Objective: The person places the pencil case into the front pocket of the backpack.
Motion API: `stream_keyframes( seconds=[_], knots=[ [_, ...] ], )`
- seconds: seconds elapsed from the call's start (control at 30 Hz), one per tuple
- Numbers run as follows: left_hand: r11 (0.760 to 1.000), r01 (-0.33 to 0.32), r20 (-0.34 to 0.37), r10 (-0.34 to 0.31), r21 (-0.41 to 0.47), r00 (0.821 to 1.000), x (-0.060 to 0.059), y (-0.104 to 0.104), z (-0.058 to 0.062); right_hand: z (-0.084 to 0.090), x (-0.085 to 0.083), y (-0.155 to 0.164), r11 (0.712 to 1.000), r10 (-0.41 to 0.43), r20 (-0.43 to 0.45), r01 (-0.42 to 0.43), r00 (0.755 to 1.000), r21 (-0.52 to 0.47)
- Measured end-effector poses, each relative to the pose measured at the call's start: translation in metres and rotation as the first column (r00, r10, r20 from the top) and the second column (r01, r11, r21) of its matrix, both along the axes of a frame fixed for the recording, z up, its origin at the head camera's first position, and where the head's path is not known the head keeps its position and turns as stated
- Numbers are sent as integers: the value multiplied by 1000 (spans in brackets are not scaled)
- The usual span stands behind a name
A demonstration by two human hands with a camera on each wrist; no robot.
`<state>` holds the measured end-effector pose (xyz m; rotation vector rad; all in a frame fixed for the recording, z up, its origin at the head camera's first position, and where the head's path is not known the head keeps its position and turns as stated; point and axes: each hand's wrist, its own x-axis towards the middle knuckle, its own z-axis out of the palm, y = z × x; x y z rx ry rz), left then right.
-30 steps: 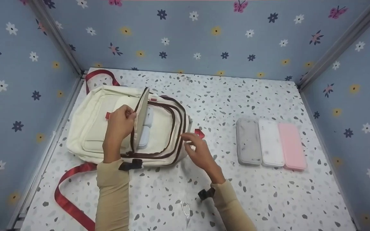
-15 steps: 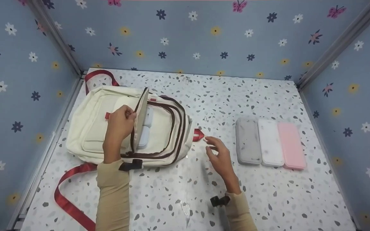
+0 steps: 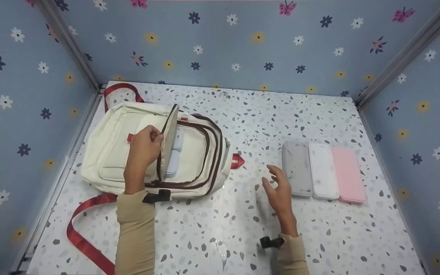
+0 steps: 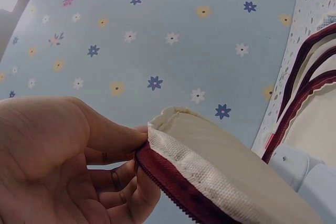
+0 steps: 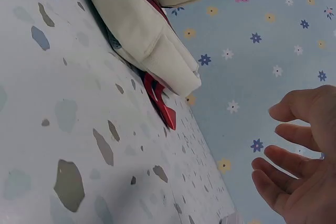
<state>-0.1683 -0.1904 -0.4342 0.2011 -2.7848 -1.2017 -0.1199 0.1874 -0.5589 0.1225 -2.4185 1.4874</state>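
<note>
Three cases lie side by side on the tabletop; the grey case, long axis pointing away, is just right of the open, empty right hand. The left hand pinches the backpack flap.

The head view looks steeply down from above and behind the forearms, taking in the whole speckled table, the cream backpack at left and the flowered walls on three sides. The left wrist view sits very near the left hand, facing up along the backpack's lifted flap toward a wall. The right wrist view lies low over the table, looking across it past the right hand; all three share the backpack and wallpaper.
</note>
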Motion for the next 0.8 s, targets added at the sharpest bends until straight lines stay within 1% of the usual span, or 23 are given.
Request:
stream_keyframes(
  seconds=[0.13,0.3,0.5,0.63,0.8],
  knots=[
    [1000,0,12,0,3,1000,0,-1,0,-1,1,15,999,-47,6,47,999,-12],
    [1000,-1,15,0,7,1000,0,-1,0,-2,5,31,992,-121,68,123,990,-27],
    [1000,4,0,-4,5,1000,0,-1,0,-9,11,47,980,-195,117,197,974,-9],
    [1000,9,-14,-9,3,1000,0,-1,0,-12,12,57,962,-270,157,272,950,10],
    [1000,8,-11,-8,6,1000,0,-1,1,-14,12,67,929,-370,199,357,907,100]
  ],
)
